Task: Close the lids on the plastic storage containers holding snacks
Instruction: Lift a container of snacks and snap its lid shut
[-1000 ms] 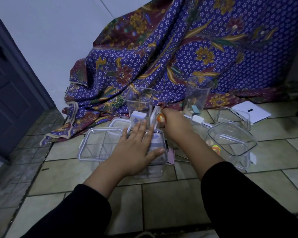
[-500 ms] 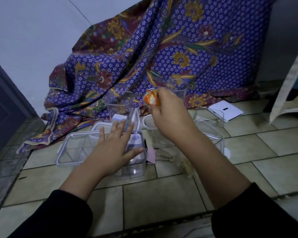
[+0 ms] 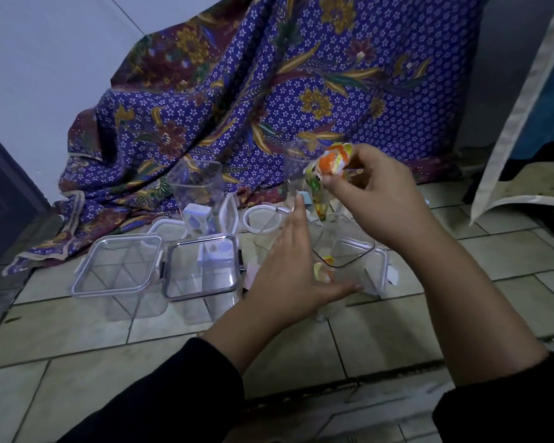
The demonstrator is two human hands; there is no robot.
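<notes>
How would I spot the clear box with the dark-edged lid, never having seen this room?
Start at the big purple flowered cloth and look down to the tiled floor before it. The box is second from the left in the front row, beside the left hand. Only its lid has a dark rim; its neighbour has a pale one.

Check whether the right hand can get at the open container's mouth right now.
Probably yes. The right hand, pinching the packet, hovers just above the open container. No lid covers its mouth, and the left hand sits at its left side, not over the opening.
</notes>
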